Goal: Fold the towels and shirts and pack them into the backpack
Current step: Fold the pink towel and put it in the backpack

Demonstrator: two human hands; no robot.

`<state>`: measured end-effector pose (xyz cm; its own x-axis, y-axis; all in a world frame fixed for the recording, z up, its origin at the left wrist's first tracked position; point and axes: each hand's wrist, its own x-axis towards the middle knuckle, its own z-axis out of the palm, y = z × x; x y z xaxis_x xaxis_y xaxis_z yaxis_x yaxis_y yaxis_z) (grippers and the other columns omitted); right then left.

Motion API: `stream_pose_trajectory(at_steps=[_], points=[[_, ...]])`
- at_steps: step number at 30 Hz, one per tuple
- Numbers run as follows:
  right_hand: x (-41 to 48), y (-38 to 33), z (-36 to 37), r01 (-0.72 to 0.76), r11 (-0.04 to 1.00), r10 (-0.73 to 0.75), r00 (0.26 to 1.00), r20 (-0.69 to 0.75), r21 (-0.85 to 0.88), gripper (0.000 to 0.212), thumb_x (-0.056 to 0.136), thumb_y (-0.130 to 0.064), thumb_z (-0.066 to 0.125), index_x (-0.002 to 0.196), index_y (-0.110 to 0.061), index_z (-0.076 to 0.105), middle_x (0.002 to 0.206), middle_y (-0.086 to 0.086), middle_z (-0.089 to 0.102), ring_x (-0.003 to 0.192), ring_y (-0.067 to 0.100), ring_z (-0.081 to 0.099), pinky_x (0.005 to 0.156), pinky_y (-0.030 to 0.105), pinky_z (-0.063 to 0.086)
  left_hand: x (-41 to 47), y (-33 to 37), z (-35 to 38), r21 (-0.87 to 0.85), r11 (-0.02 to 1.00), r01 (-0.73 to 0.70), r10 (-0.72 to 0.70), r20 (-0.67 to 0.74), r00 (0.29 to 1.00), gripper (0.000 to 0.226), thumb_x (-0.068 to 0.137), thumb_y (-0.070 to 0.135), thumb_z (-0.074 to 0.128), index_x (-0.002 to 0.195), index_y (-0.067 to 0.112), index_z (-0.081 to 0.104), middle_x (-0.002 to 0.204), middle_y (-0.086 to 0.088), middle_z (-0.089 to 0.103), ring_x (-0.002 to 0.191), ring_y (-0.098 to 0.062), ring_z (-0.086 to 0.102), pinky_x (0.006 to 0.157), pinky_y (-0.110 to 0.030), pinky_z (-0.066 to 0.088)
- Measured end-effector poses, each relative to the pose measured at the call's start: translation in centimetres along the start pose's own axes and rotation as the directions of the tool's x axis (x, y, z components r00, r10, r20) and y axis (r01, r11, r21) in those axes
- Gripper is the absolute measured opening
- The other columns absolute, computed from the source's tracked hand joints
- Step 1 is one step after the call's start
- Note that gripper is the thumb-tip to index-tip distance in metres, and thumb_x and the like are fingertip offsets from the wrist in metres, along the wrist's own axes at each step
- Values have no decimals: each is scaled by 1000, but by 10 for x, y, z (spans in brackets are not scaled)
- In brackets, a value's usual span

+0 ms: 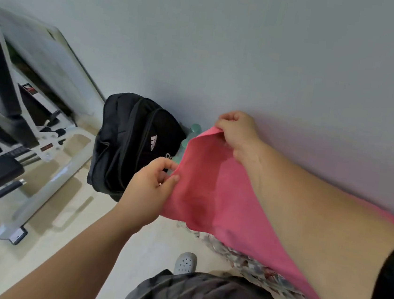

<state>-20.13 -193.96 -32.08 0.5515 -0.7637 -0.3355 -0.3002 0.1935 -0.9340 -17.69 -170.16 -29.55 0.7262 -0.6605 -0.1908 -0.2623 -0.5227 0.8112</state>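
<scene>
With your left grip (153, 181) and right grip (237, 134) each pinching a top corner of the soft pink cloth (222, 201), held up beside the black fabric backpack (133, 142) on the floor, keep that edge taut and bring the corners together squarely.

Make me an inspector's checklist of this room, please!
Surface: pale floor.
Job's things: pink towel held up, not yet folded; black backpack standing on the floor against the wall; patterned cloth lying under the towel.
Clutter: teal bottles behind the backpack.
Hands: left hand pinches one towel corner; right hand grips another.
Cables: nothing seen.
Surroundings: grey wall; white exercise machine on the left; grey clog on the person's foot.
</scene>
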Motion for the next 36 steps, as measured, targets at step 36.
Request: stream_pose_trajectory(at_steps=[36], points=[[-118,89,-268,99,921,-236,912,-337,-378,51,73,-6,69,123,-15,69,121,1,70,108,17,65,98,28,48,-67,125,217,-79,966,-247,217,768,603,29,77,-3,73,94,17,61,75,6,58,54,-6,47,56,-16,39]])
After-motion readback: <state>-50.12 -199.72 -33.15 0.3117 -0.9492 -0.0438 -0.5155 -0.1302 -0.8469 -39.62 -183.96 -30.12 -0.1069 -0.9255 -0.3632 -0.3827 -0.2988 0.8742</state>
